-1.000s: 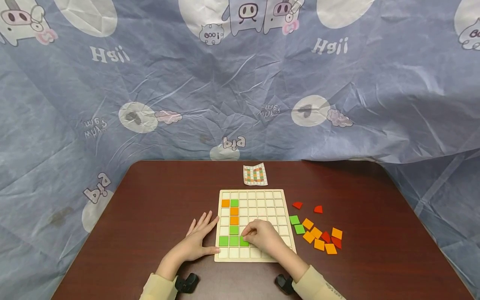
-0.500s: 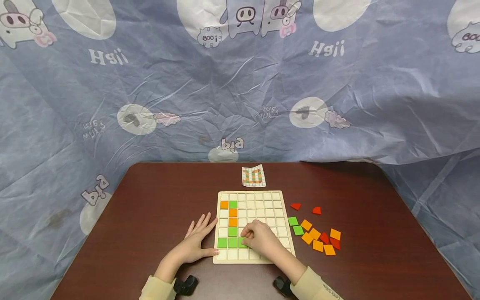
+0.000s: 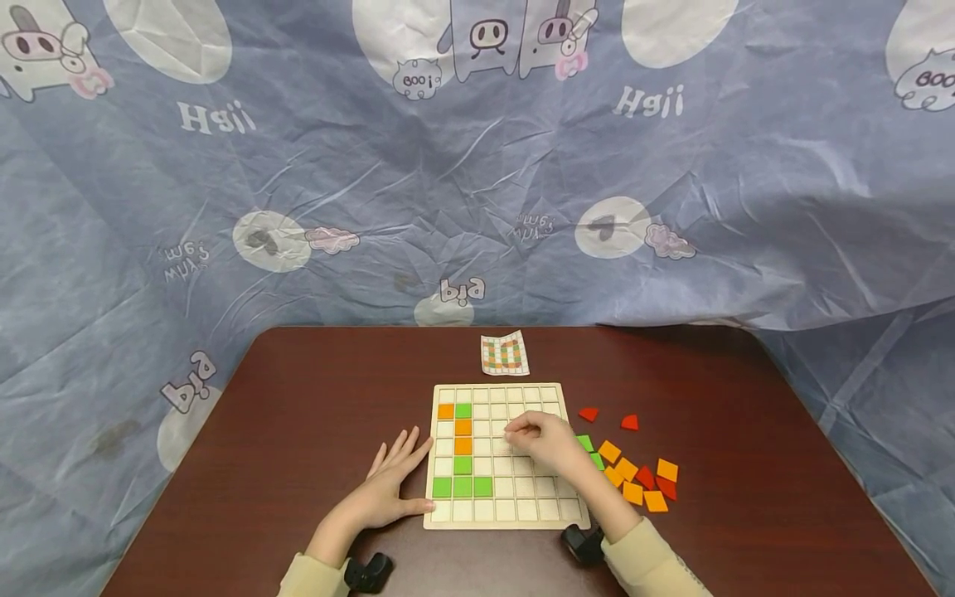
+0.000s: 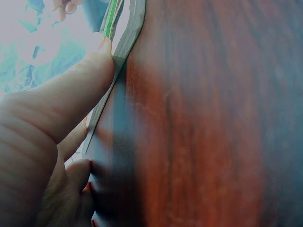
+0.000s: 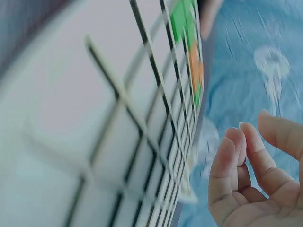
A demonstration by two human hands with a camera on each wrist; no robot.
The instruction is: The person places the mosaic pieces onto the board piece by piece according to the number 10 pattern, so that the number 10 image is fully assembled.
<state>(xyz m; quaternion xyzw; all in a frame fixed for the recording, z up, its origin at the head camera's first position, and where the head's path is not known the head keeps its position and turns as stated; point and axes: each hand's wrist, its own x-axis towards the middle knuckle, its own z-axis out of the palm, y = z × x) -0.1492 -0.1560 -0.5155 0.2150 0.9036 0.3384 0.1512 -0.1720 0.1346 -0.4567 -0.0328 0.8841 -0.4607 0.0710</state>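
Observation:
A pale wooden grid board (image 3: 483, 466) lies on the table with several green tiles (image 3: 462, 487) and a few orange tiles (image 3: 463, 427) set in its left columns. My left hand (image 3: 380, 496) rests at the board's left edge, its thumb on the near left corner and its fingers spread along the side. Over the right half of the board is my right hand (image 3: 550, 441), fingers loosely bent. The right wrist view shows a gap between its thumb (image 5: 279, 132) and fingertips (image 5: 241, 135), with nothing held.
Right of the board lie loose green tiles (image 3: 584, 443), partly behind the right arm, several orange tiles (image 3: 625, 469) and red quarter-round pieces (image 3: 630, 423). A small printed pattern sheet (image 3: 504, 354) lies beyond the board. A patterned cloth (image 3: 418, 166) hangs behind the table.
My right hand has let go of the green tile in the third column and moved up and right over the board. The tile stays in its cell. My left hand keeps its place.

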